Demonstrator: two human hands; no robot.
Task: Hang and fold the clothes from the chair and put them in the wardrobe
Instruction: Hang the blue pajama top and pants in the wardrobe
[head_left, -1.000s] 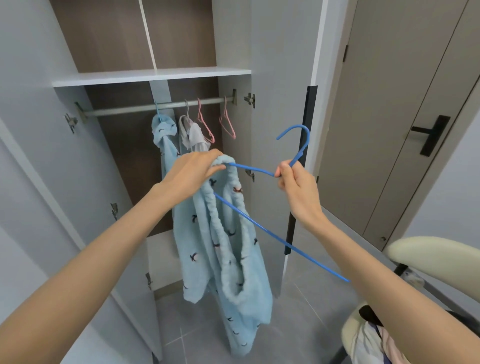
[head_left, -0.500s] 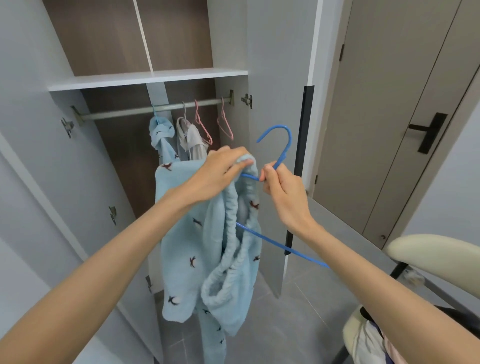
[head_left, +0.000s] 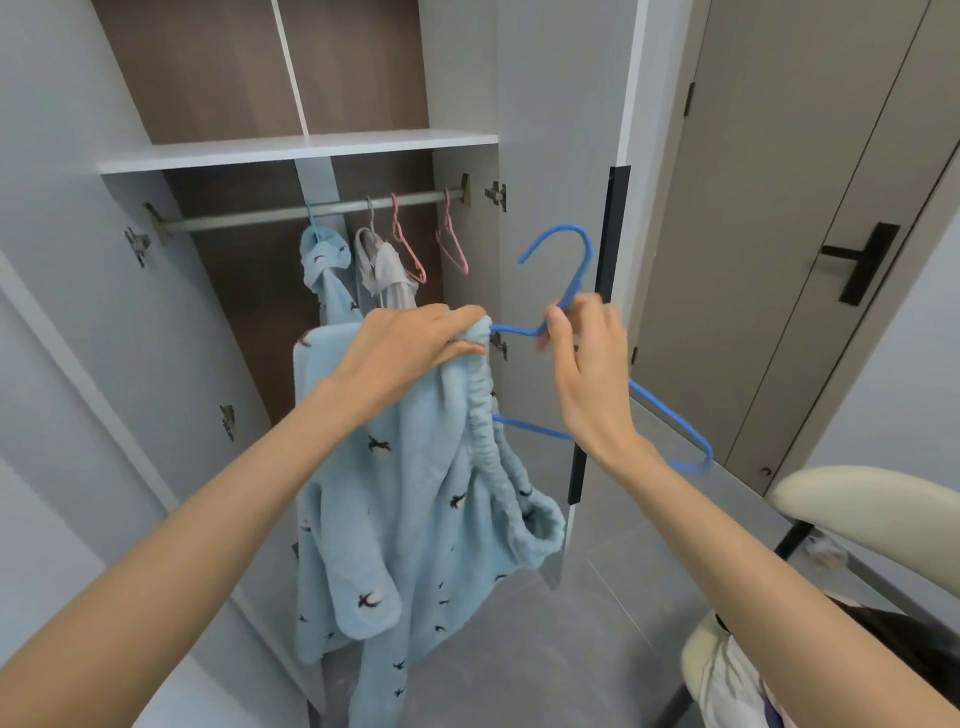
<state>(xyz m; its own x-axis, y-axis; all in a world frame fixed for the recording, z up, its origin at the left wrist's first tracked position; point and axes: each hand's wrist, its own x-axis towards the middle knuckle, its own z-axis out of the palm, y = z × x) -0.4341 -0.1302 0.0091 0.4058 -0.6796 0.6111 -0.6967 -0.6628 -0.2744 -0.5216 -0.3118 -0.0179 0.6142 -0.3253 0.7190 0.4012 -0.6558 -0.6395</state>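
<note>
A light blue fleece garment (head_left: 410, 499) with small bird prints hangs from my left hand (head_left: 410, 343), which grips its gathered elastic edge in front of the open wardrobe. My right hand (head_left: 587, 364) holds a blue wire hanger (head_left: 566, 260) at the base of its hook; the hanger's left arm runs into the garment. On the wardrobe rail (head_left: 311, 210) hang a matching blue piece (head_left: 324, 260), a white garment (head_left: 382, 265) and two empty pink hangers (head_left: 452, 244). At lower right, the cream chair (head_left: 878, 514) carries more clothes (head_left: 737, 680).
The wardrobe's grey doors stand open on both sides, the right one (head_left: 556, 208) just behind my hands. A white shelf (head_left: 296, 150) lies above the rail. A beige room door (head_left: 810, 208) with a black handle is at right. Grey tiled floor lies below.
My left hand pulled the garment's elastic edge further along the hanger toward my right hand. The hanger tipped more upright, and more of the fabric now spreads flat at left.
</note>
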